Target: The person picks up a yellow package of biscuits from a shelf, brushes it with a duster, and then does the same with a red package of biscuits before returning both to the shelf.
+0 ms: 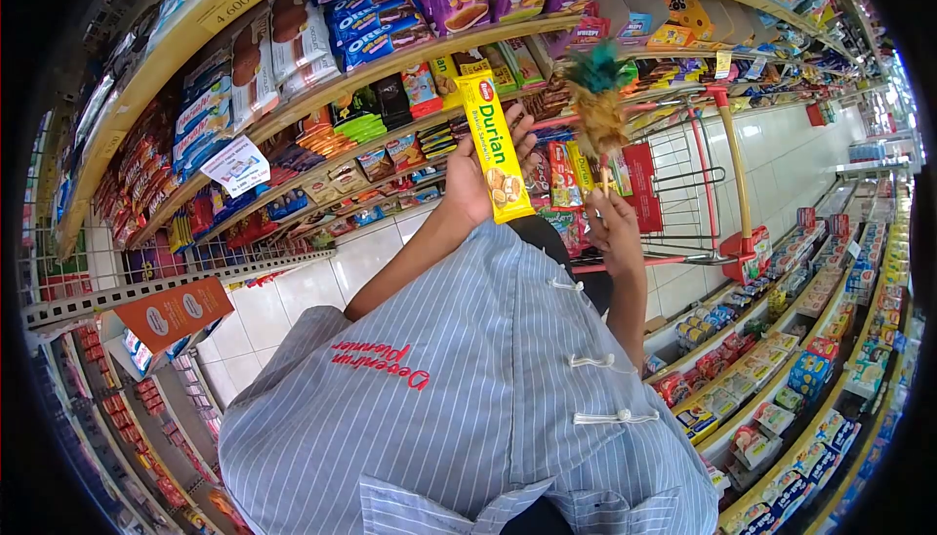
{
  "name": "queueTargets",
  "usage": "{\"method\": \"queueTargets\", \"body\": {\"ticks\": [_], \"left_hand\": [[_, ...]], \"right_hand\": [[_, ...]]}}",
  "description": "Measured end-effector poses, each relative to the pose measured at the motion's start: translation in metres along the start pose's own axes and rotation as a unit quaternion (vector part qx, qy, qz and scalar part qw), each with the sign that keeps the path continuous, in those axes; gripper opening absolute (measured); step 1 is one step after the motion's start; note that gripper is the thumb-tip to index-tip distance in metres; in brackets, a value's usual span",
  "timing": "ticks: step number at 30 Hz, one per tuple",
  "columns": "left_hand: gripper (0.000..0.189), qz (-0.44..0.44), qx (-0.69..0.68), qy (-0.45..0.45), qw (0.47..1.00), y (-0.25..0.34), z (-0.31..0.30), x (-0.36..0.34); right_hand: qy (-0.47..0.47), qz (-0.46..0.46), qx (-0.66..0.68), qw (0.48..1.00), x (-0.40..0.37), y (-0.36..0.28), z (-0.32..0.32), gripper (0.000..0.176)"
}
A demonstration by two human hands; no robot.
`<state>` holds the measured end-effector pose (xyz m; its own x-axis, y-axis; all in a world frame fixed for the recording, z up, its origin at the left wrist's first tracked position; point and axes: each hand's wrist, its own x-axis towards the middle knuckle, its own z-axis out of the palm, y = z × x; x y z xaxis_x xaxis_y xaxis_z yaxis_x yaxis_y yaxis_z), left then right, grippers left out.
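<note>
Holding: a yellow biscuit packet [496,149] is clasped upright in the left hand [468,184], fingers wrapped around its lower half.
Right hand [613,227]: closed on the thin stick of a feather duster [595,96], whose tuft is raised just beside the packet.
Arms: both are stretched forward from a striped shirt [468,379], with the hands near each other but apart.
Place: a shop aisle is seen, with stocked shelves [390,71] ahead and at both sides, and a white tiled floor [322,281].
Behind the hands: a red trolley [703,184] is parked.
Count: two hands, one packet held, one duster, one trolley.
</note>
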<state>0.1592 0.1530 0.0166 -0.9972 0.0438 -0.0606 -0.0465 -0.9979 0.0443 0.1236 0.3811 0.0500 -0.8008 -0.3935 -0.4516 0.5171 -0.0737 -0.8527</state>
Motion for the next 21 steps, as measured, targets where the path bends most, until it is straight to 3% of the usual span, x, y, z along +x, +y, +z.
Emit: {"method": "queueTargets", "body": {"ticks": [4,8,11,13,21], "left_hand": [[0.05,0.012,-0.016,0.022,1.0,-0.001,-0.006,0.004],[0.049,0.021,0.009,0.029,0.999,0.004,-0.014,0.005],[0.05,0.052,0.042,0.087,0.994,0.007,-0.022,0.013],[0.05,0.053,0.046,0.093,0.993,0.011,-0.029,0.017],[0.049,0.035,0.023,0.168,0.985,0.02,-0.056,0.029]], "right_hand": [[0.014,-0.018,0.068,0.997,0.008,0.01,0.02,0.014],[0.023,-0.027,0.041,0.999,0.013,0.006,0.042,0.012],[-0.022,-0.047,0.054,0.997,0.014,0.005,0.057,0.011],[-0.084,-0.018,0.003,0.996,0.025,0.013,0.057,0.023],[-0.07,-0.032,-0.011,0.997,0.044,0.031,0.074,0.024]]}}
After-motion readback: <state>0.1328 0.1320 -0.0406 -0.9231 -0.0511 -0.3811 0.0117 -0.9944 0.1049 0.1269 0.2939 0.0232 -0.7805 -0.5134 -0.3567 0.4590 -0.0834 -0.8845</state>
